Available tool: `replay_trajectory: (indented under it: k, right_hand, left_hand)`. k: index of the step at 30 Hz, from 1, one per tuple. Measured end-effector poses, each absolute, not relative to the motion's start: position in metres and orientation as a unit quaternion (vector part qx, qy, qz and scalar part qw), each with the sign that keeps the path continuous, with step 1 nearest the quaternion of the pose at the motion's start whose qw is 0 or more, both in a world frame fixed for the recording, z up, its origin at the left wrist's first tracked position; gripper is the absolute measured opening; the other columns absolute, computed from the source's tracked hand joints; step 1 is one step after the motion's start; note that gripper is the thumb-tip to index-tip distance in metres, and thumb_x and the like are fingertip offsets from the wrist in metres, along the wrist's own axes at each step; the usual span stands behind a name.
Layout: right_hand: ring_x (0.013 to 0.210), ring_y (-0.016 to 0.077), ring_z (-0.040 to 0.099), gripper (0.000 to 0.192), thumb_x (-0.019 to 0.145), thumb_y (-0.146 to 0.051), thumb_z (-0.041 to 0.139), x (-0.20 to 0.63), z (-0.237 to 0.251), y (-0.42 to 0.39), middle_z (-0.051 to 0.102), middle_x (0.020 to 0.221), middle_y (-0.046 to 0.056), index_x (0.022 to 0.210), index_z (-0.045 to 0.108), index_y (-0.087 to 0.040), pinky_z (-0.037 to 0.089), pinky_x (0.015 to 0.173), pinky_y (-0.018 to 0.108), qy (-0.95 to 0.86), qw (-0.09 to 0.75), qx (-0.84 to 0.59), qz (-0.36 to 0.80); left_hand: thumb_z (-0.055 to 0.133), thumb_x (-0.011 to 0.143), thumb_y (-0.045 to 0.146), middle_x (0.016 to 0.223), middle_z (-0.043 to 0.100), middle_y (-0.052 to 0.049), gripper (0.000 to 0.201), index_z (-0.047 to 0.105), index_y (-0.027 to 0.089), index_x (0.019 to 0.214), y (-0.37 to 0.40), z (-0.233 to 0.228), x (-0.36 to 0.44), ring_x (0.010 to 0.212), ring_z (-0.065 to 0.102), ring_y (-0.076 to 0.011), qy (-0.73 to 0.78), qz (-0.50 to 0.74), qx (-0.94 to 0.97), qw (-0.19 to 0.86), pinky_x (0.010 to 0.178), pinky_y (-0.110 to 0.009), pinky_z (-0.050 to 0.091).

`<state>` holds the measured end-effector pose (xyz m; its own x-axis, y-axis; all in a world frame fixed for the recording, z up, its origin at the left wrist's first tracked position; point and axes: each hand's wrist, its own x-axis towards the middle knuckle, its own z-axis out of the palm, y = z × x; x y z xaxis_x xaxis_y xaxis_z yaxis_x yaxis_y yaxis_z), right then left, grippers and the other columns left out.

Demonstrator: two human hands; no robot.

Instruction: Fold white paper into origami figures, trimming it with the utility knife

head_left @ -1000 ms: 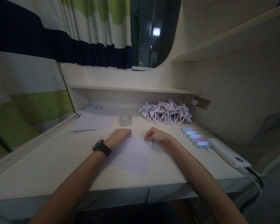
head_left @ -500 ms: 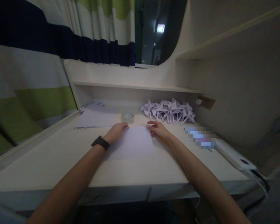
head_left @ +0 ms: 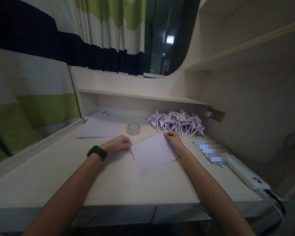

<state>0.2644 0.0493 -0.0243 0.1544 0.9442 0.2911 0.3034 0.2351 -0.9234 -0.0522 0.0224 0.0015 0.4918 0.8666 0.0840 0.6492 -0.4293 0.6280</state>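
Lying flat, paper sheet runs diagonally between hands.

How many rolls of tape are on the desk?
1: a clear tape roll stands on the desk, just beyond the left hand and the paper sheet.

I've turned the sheet of paper clockwise since a second ago; it now lies skewed. My right hand has moved to its far corner, my left hand to its left corner, apparently pinching the edge.
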Motion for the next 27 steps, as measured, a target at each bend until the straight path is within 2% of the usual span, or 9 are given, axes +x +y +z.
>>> replay_trajectory:
  k: [5,9,12,15,18,22,25,27]
  right_hand:
    - [0.051,0.0115,0.043,0.037,0.064,-0.053,0.061,0.262,-0.027,0.05,0.053,0.053,-0.002,0.067,0.06,-0.016,0.029,0.048,0.022,-0.603,0.52,-0.534,0.284]
    - [0.048,0.0109,0.042,0.037,0.066,-0.051,0.06,0.249,-0.027,0.046,0.053,0.053,-0.002,0.069,0.061,-0.015,0.029,0.046,0.022,-0.628,0.506,-0.525,0.272]
    - [0.051,0.0116,0.045,0.036,0.068,-0.05,0.059,0.239,-0.028,0.044,0.055,0.056,-0.001,0.07,0.063,-0.014,0.03,0.047,0.022,-0.641,0.505,-0.519,0.255]
    - [0.056,0.013,0.049,0.036,0.07,-0.049,0.059,0.23,-0.029,0.042,0.059,0.06,0.0,0.071,0.065,-0.014,0.034,0.05,0.023,-0.657,0.496,-0.511,0.246]
    - [0.06,0.0141,0.054,0.034,0.072,-0.047,0.059,0.226,-0.029,0.04,0.063,0.064,0.002,0.073,0.067,-0.014,0.038,0.053,0.023,-0.671,0.479,-0.513,0.238]
    - [0.06,0.0148,0.058,0.036,0.081,-0.046,0.051,0.237,-0.019,0.04,0.067,0.071,0.004,0.088,0.067,-0.014,0.041,0.051,0.023,-0.673,0.452,-0.542,0.22]
    - [0.059,0.0158,0.061,0.029,0.083,-0.039,0.051,0.256,-0.002,0.035,0.069,0.073,0.007,0.089,0.066,-0.014,0.043,0.051,0.024,-0.682,0.411,-0.569,0.207]
    - [0.062,0.0175,0.063,0.024,0.082,-0.035,0.053,0.27,0.009,0.027,0.07,0.073,0.008,0.083,0.067,-0.015,0.045,0.055,0.025,-0.697,0.378,-0.579,0.19]
  left_hand:
    - [0.052,0.077,0.028,0.066,0.066,-0.006,0.018,0.064,0.017,0.068,0.026,0.001,-0.051,0.066,0.059,-0.0185,0.526,0.227,0.805,0.156,0.063,-0.028,0.041]
    - [0.04,0.087,0.028,0.088,0.068,-0.014,0.029,0.065,0.015,0.085,0.024,-0.001,-0.041,0.084,0.061,-0.0242,0.547,0.277,0.788,0.059,0.075,-0.033,0.042]
    - [0.038,0.091,0.035,0.105,0.067,-0.015,0.035,0.064,0.014,0.1,0.018,-0.006,-0.026,0.1,0.058,-0.0257,0.508,0.317,0.801,0.003,0.086,-0.034,0.04]
    - [0.042,0.09,0.038,0.102,0.068,-0.012,0.034,0.066,0.016,0.099,0.015,-0.011,-0.013,0.094,0.06,-0.0243,0.449,0.295,0.84,0.076,0.082,-0.032,0.042]
    - [0.048,0.085,0.033,0.092,0.07,-0.01,0.026,0.068,0.017,0.088,0.016,-0.013,-0.009,0.084,0.061,-0.0231,0.426,0.283,0.848,0.139,0.074,-0.031,0.042]
    - [0.053,0.079,0.035,0.078,0.069,-0.01,0.025,0.066,0.015,0.071,0.021,-0.009,-0.016,0.075,0.06,-0.0227,0.447,0.343,0.801,0.203,0.066,-0.03,0.042]
    - [0.055,0.075,0.037,0.072,0.066,-0.008,0.025,0.062,0.013,0.072,0.019,-0.005,-0.021,0.068,0.06,-0.0212,0.48,0.396,0.724,0.299,0.057,-0.028,0.041]
    - [0.055,0.076,0.035,0.07,0.064,-0.006,0.023,0.059,0.013,0.077,0.015,-0.003,-0.021,0.063,0.059,-0.0192,0.5,0.42,0.663,0.367,0.052,-0.026,0.04]
